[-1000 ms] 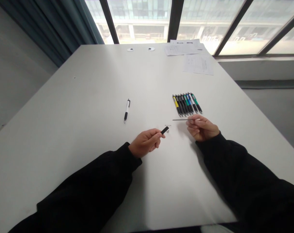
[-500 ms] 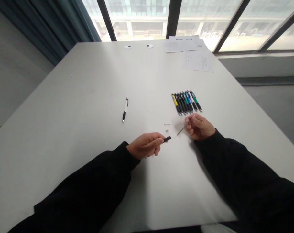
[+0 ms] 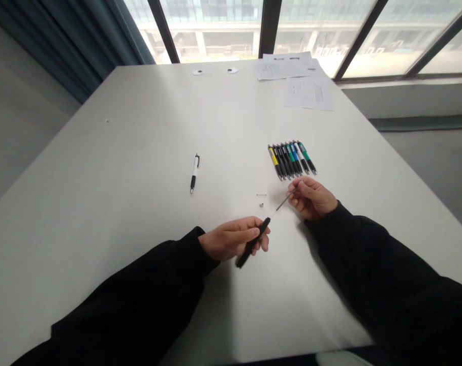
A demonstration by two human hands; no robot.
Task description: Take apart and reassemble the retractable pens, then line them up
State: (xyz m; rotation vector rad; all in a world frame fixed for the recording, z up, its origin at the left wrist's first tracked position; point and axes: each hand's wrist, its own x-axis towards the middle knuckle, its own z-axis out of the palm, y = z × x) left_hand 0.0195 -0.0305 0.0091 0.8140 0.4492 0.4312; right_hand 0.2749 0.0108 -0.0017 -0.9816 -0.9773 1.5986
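Between thumb and fingers, my left hand (image 3: pixel 236 236) holds a black pen barrel (image 3: pixel 249 249), tilted with its open-looking end up and to the right. Across from it, my right hand (image 3: pixel 314 198) pinches a thin dark pen refill (image 3: pixel 286 199) whose tip points down toward that end of the barrel. Whether tip and barrel touch I cannot tell. Just beyond the barrel, a small metal pen tip (image 3: pixel 261 205) and a thin spring (image 3: pixel 261 194) lie on the white table (image 3: pixel 139 213).
Several pens (image 3: pixel 291 160) with yellow, black, green, blue and white barrels lie in a row beyond my right hand. To the left is one white-and-black pen (image 3: pixel 194 173). Printed papers (image 3: pixel 309 94) and two small white oval pieces (image 3: pixel 233 70) lie near the window edge.
My left hand has turned the barrel so more of its length shows, and moved slightly right. The refill's tip and the barrel's end are closer together. The view shifted slightly.
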